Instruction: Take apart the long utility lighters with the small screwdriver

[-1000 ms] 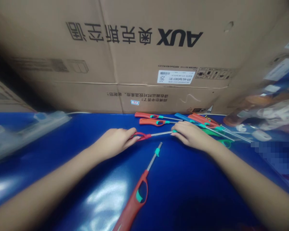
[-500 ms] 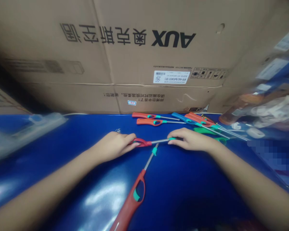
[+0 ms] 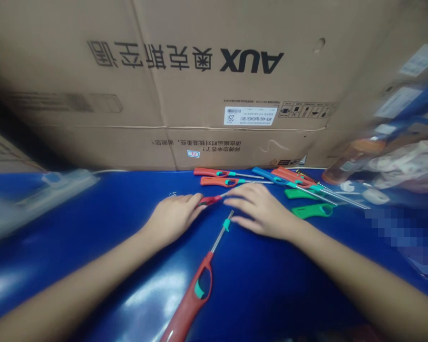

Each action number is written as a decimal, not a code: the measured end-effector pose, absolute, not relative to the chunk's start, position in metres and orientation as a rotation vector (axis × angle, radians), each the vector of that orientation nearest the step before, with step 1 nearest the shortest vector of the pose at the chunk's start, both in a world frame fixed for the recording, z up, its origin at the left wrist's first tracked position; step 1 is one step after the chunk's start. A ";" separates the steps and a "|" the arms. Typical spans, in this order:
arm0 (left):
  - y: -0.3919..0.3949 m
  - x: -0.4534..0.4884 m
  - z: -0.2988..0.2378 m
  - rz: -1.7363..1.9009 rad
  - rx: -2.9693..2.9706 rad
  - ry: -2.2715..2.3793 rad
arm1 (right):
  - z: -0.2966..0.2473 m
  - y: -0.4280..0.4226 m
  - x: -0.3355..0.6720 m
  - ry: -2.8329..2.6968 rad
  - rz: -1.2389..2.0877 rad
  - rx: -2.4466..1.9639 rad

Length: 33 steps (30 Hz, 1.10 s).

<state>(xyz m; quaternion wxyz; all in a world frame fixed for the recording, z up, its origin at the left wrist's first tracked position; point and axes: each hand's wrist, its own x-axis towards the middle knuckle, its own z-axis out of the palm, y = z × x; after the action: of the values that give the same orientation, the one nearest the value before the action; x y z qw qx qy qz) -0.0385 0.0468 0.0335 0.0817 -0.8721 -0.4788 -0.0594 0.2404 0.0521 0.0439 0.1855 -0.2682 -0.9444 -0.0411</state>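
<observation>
My left hand [image 3: 173,216] is closed around the handle of a red long-nosed lighter [image 3: 211,200], its metal barrel pointing right. My right hand [image 3: 258,209] is over the far end of that barrel, fingers stretched and apart; they hide the tip, and whether they touch it I cannot tell. Below the hands, a second red lighter [image 3: 189,304] lies slanted on the blue table, with a teal piece [image 3: 226,224] around its barrel near the tip.
Several lighters lie at the back, among them an orange one [image 3: 216,181], a blue one [image 3: 269,175] and a green one [image 3: 312,211]. A large cardboard box [image 3: 185,104] stands behind. An orange bottle [image 3: 342,166] is at right, a clear plastic bag [image 3: 57,194] at left.
My right hand has shifted left along the barrel and its fingers have spread from a pinch at the teal piece. The held lighter's tip has tilted up and away slightly.
</observation>
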 end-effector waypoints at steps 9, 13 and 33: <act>0.038 -0.033 0.027 -0.126 -2.706 -1.339 | 0.061 0.046 0.245 -2.963 0.492 -0.909; 0.041 -0.035 0.028 -0.219 -2.852 -1.252 | 0.081 0.046 0.275 -2.925 0.668 -1.330; 0.098 -0.021 0.063 -0.509 -2.831 -1.130 | 0.063 0.114 0.223 -2.745 0.009 -1.232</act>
<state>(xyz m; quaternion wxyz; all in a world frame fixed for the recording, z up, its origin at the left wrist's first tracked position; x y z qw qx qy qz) -0.0212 0.0978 0.0628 0.0254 -0.9158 -0.3655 -0.1648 0.2232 0.1139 0.0628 0.0664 -0.4087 -0.9102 0.0031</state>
